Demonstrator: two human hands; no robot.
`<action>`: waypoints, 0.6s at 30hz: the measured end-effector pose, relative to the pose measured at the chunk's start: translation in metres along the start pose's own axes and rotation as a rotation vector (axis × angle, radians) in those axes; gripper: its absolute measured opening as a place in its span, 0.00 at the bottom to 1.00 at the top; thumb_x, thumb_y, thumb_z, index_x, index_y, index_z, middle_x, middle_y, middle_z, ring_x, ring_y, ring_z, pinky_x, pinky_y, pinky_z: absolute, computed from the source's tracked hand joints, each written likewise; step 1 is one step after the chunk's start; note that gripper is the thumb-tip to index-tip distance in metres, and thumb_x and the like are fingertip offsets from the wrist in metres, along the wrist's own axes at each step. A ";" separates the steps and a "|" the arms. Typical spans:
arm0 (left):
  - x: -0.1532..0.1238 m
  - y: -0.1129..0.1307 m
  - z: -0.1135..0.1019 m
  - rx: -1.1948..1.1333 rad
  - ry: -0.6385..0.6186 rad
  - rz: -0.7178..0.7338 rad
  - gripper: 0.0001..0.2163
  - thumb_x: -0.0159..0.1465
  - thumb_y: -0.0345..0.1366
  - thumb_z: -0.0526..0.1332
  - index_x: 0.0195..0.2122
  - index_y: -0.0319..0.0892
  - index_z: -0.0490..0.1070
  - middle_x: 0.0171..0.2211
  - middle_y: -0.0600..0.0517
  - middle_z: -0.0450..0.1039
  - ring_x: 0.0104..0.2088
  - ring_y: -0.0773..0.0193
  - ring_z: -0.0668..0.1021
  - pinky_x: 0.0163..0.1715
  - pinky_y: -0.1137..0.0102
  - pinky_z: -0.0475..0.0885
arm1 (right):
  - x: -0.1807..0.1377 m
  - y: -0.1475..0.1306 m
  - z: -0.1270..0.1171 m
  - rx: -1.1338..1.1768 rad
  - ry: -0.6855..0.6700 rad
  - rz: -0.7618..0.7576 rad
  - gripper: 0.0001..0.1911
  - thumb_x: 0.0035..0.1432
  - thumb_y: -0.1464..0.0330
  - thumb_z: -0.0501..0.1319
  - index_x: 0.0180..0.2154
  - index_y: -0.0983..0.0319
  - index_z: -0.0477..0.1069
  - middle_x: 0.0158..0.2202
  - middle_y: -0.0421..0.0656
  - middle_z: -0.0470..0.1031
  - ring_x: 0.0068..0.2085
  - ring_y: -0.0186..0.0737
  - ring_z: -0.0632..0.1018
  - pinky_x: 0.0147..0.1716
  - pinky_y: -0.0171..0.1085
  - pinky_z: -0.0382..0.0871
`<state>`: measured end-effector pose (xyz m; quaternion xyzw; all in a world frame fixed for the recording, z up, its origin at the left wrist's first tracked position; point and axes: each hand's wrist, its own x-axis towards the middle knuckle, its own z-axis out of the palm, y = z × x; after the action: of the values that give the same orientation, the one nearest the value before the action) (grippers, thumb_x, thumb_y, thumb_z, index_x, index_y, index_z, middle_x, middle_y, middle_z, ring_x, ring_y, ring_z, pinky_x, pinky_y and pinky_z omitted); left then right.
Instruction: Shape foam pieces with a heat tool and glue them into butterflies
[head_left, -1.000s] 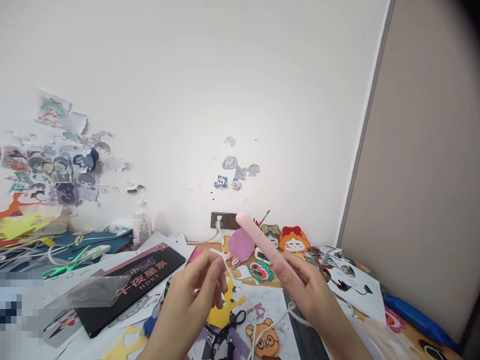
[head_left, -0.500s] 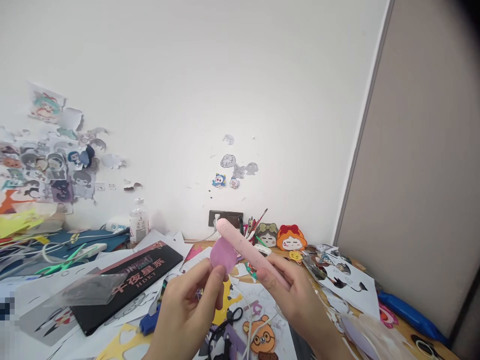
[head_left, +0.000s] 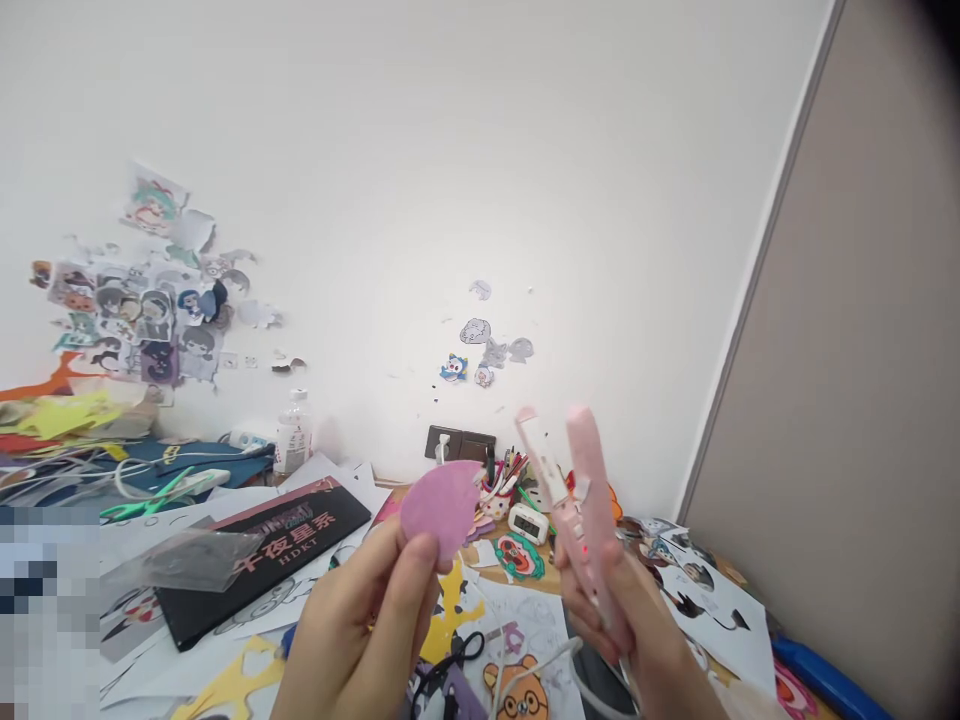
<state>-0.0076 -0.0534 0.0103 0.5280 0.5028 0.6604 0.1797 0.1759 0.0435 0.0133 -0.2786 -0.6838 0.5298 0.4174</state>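
Note:
Between the thumb and fingers of my left hand (head_left: pixel 375 610) is a thin purple piece (head_left: pixel 439 508) with a rounded edge, perhaps foam or felt. My right hand (head_left: pixel 630 620) grips a pink hair straightener (head_left: pixel 592 500) by its handle. Its two arms stand apart, tips up, with a small red light glowing on the inner side. A white cord runs down from its lower end. The straightener and the purple piece are apart, with a gap between them. Below my hands lies an orange bear cutout (head_left: pixel 521 690) with glasses.
Papers and cutouts cover the desk. A black box (head_left: pixel 270 560) lies at the left beside green-handled scissors (head_left: pixel 157 500). A bottle (head_left: pixel 294 435), a small white clock (head_left: pixel 529 522) and a pen holder stand towards the wall. A blue object (head_left: pixel 832 680) lies at the right edge.
The straightener has swung from across the purple piece to upright at the right, and its arms have spread apart. More of the purple piece shows. The view has shifted left.

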 end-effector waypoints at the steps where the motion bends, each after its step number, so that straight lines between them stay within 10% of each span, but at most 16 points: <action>1: 0.003 0.001 0.000 -0.054 -0.025 -0.033 0.19 0.62 0.52 0.49 0.21 0.45 0.59 0.14 0.58 0.53 0.15 0.70 0.59 0.12 0.76 0.56 | -0.002 0.001 0.004 -0.052 -0.060 -0.009 0.32 0.52 0.40 0.46 0.34 0.63 0.64 0.17 0.32 0.51 0.16 0.26 0.49 0.16 0.32 0.43; 18: 0.005 -0.003 -0.002 0.349 -0.101 0.314 0.13 0.65 0.40 0.47 0.25 0.44 0.63 0.18 0.56 0.64 0.19 0.69 0.69 0.20 0.76 0.62 | -0.011 -0.001 0.030 -0.280 -0.145 -0.008 0.35 0.49 0.40 0.50 0.42 0.63 0.68 0.21 0.38 0.58 0.21 0.32 0.59 0.19 0.32 0.51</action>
<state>-0.0120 -0.0497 0.0102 0.6550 0.5116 0.5560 0.0056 0.1552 0.0195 0.0088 -0.2923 -0.7805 0.4462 0.3260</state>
